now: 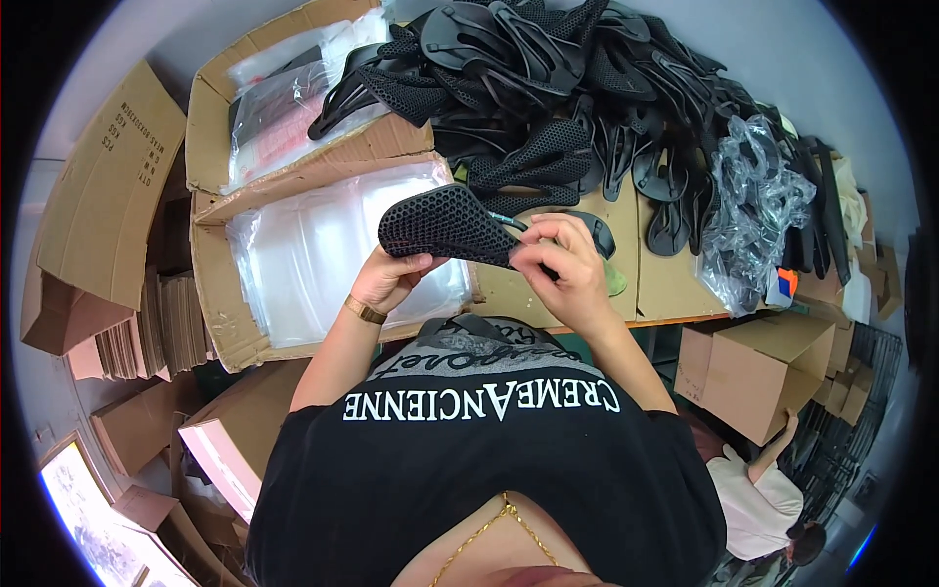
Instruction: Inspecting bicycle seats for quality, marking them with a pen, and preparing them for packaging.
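Head view: both hands hold a black flip-flop [430, 223] between them, above the bench [675, 286].

Left fingers [416, 262] are closed on its near edge, thumb against the honeycomb-patterned face and the rest largely hidden underneath; right fingers [559, 232] curl in at its other end, beside the strap, thumb and forefinger bent close together, though whether they pinch strap or sole I cannot tell. Left of and below the left fingers, clear plastic bags [333, 259] lie stacked in an open cardboard carton [223, 293]. Beyond both sets of fingers rises a heap of black flip-flops [509, 59]; well to the right of the right fingers sits crumpled clear plastic wrap [753, 210].
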Demonstrator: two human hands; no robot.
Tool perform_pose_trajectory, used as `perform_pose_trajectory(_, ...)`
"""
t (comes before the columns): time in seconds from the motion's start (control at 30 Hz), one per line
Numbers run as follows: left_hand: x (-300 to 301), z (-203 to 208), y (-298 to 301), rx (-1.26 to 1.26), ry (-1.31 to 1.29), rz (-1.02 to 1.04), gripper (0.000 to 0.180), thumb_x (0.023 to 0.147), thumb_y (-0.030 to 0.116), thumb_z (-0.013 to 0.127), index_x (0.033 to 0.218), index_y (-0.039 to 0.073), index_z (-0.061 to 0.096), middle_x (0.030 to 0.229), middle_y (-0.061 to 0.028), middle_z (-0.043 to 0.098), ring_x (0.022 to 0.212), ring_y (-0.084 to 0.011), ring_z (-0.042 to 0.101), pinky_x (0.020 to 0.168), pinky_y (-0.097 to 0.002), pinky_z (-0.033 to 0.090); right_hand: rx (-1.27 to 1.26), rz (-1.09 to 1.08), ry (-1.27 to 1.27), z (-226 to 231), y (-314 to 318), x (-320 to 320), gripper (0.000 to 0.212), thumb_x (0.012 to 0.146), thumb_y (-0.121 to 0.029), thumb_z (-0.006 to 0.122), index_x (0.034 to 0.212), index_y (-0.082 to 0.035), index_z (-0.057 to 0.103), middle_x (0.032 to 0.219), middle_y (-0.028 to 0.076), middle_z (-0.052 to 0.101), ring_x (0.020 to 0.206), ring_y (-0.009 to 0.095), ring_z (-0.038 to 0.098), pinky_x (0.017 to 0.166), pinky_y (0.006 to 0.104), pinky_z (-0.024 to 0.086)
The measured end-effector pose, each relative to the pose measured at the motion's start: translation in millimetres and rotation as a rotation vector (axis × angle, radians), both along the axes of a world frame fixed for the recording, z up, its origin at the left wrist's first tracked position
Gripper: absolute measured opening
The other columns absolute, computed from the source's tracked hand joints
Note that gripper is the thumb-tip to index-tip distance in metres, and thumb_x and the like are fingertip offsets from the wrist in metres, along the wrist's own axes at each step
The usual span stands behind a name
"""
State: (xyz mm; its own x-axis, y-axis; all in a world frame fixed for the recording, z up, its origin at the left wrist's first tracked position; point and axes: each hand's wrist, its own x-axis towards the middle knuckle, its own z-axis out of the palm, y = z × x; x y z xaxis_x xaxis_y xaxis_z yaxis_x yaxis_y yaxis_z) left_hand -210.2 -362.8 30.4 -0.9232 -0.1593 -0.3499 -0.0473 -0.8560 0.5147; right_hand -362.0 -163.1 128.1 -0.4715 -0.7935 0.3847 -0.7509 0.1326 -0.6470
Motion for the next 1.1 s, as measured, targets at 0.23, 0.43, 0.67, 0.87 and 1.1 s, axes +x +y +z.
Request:
perform_pose_trajectory(0.23, 0, 3, 2, -0.012, 0.002, -0.005, 0.049, 0.074, -0.009, 0.064, 0.12, 0.006, 0.051, 0.117, -0.0085, 0.057, 0.112, -0.024, 0.052, 0.1, -0.0442, 0.041, -0.078, -0.091, -0.132, 2, -1, 3, 0.015, 0.067, -0.006, 0.073, 0.08, -0.006, 0.065, 0.081, 0.007, 0.06, 0.086, 0.025, 0.059, 0.076, 0.0333, 0.045)
perform_pose_trajectory(0.43, -1, 4, 4, -0.05, 0.008, -0.017, 0.051, 0.073, -0.008, 0.066, 0.12, 0.005, 0.05, 0.116, -0.0088, 0.057, 0.111, -0.0236, 0.053, 0.1, -0.0412, 0.042, 0.043, -0.115, -0.183, 3, 0, 4, 0.012, 0.071, -0.008, 0.072, 0.08, -0.005, 0.065, 0.086, 0.007, 0.061, 0.084, 0.022, 0.058, 0.072, 0.0309, 0.045)
perform_pose_trajectory(0.67, -4, 3, 6, -0.068, -0.029, -0.016, 0.046, 0.074, -0.012, 0.064, 0.117, 0.003, 0.053, 0.113, -0.008, 0.059, 0.107, -0.021, 0.056, 0.098, -0.0372, 0.045, 0.093, -0.113, -0.014, -8, 2, 3, 0.011, 0.074, -0.007, 0.067, 0.079, -0.004, 0.058, 0.088, 0.01, 0.055, 0.091, 0.029, 0.054, 0.078, 0.0348, 0.043)
perform_pose_trajectory(0.87, -7, 11, 9, 0.005, -0.001, 0.022, 0.046, 0.074, -0.01, 0.064, 0.117, 0.004, 0.054, 0.114, -0.009, 0.059, 0.107, -0.0221, 0.056, 0.097, -0.0383, 0.045, -0.126, -0.218, -0.115, -4, 13, -14, 0.014, 0.083, -0.014, 0.061, 0.084, -0.002, 0.054, 0.09, 0.012, 0.056, 0.091, 0.028, 0.054, 0.08, 0.0354, 0.042)
perform_pose_trajectory(1.1, -5, 9, 5, 0.004, -0.024, 0.028, 0.047, 0.074, -0.01, 0.065, 0.118, 0.004, 0.052, 0.114, -0.0094, 0.059, 0.107, -0.0228, 0.056, 0.098, -0.0389, 0.045, -0.069, -0.176, -0.065, 15, 16, -19, 0.012, 0.079, -0.012, 0.066, 0.073, -0.003, 0.06, 0.078, 0.007, 0.059, 0.08, 0.023, 0.056, 0.071, 0.0318, 0.043)
